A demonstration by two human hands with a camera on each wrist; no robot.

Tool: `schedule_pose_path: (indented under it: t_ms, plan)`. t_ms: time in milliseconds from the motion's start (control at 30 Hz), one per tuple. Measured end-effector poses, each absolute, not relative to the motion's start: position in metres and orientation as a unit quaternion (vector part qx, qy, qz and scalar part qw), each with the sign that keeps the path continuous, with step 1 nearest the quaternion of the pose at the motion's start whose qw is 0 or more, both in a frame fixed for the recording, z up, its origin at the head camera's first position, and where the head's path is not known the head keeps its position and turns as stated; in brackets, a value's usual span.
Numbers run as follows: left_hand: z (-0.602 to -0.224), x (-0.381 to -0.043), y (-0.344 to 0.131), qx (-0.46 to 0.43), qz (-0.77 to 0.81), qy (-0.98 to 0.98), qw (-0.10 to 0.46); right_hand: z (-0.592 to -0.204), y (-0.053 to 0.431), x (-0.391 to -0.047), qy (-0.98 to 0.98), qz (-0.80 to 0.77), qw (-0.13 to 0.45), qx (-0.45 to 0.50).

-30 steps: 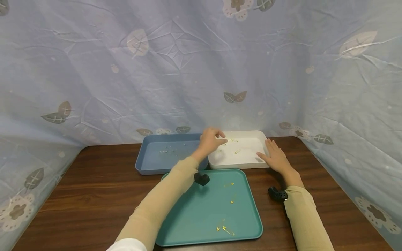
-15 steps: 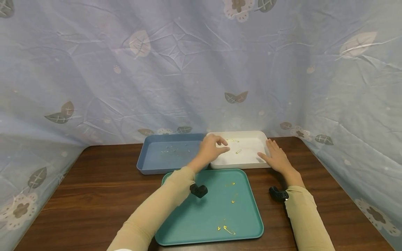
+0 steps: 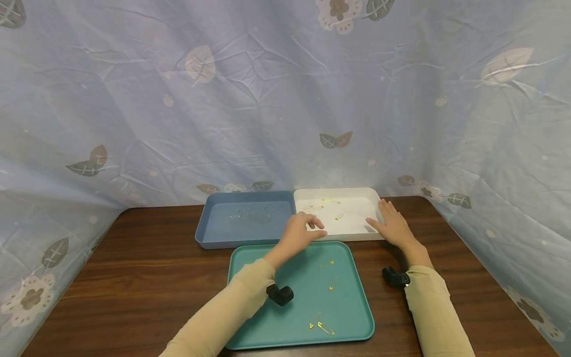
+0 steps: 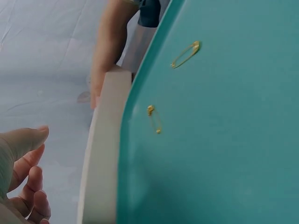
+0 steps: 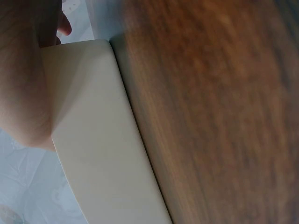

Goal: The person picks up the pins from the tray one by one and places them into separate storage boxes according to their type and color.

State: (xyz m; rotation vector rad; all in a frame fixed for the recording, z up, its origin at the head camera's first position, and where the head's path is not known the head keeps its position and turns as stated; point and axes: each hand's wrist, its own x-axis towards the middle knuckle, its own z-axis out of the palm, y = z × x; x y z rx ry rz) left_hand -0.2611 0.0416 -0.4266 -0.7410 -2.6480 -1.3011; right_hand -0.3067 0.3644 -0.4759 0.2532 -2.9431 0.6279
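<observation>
My left hand (image 3: 300,232) hovers where the white tray (image 3: 357,236) and the green tray (image 3: 241,342) meet. Its thumb and fingers are loosely bent and apart, with nothing visible between them; the left wrist view shows the same hand (image 4: 23,172). On the white tray's right rim rests my right hand (image 3: 394,225), fingers extended. Several gold safety pins lie in the green tray, among them one pin (image 3: 325,328) near the front and another pin (image 4: 187,54) towards the right side. More gold pins, such as this one (image 3: 339,216), lie in the white tray.
Left of the white tray stands a blue tray (image 3: 214,238) with several small silver-coloured pins (image 3: 234,216), too small to make out well. All three trays sit on a dark wooden table (image 3: 134,277). A patterned curtain (image 3: 267,124) hangs behind.
My left hand has drawn back from over the white tray towards the green one, its thumb and fingertips now further apart. Pins it covered in the white tray now show. My right hand stays put.
</observation>
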Motion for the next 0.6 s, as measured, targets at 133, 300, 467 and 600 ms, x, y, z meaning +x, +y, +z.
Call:
schedule_pose_path:
  t_ms: [133,300,467,600]
  plan:
    - [-0.433,-0.255,0.042,-0.246,-0.432,-0.867,0.041,-0.475,0.364,-0.306,-0.972,0.210,0.058,0.084]
    - [-0.439,-0.246,0.042,-0.263,-0.415,-0.870,0.041,-0.476,0.365,-0.307,-0.973,0.206,0.059,0.084]
    - [-0.443,-0.239,0.042,-0.279,-0.369,-0.886,0.019,-0.477,0.366,-0.308,-0.973,0.206,0.059,0.084]
    - [-0.448,-0.238,0.043,-0.283,-0.347,-0.894,-0.009,-0.476,0.365,-0.308,-0.973,0.207,0.058,0.084]
